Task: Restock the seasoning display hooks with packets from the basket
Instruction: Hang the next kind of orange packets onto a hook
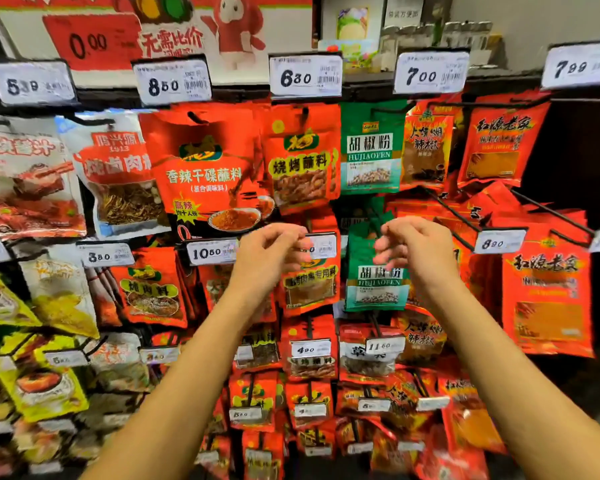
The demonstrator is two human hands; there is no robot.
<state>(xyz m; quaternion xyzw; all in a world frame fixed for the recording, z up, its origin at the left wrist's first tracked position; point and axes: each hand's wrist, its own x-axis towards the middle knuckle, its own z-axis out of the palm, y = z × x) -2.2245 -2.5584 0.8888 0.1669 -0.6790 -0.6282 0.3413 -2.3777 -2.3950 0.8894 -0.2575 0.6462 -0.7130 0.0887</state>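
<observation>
— Basket showing? Hands gripping anything?
— Basket's out of frame. Left hand (269, 249) and right hand (414, 245) are hovering, fingers curled, empty, before the green packet (374, 289) hanging at center; blur's hiding its hook.

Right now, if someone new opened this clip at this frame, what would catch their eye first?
Two bare forearms rise from the bottom edge, the left hand and right hand meeting mid-frame with curled fingers at a hook of green pepper packets. Around them hangs a dense wall of mostly red seasoning packets. White price tags run along the top, the 6.80 tag near the centre.
</observation>
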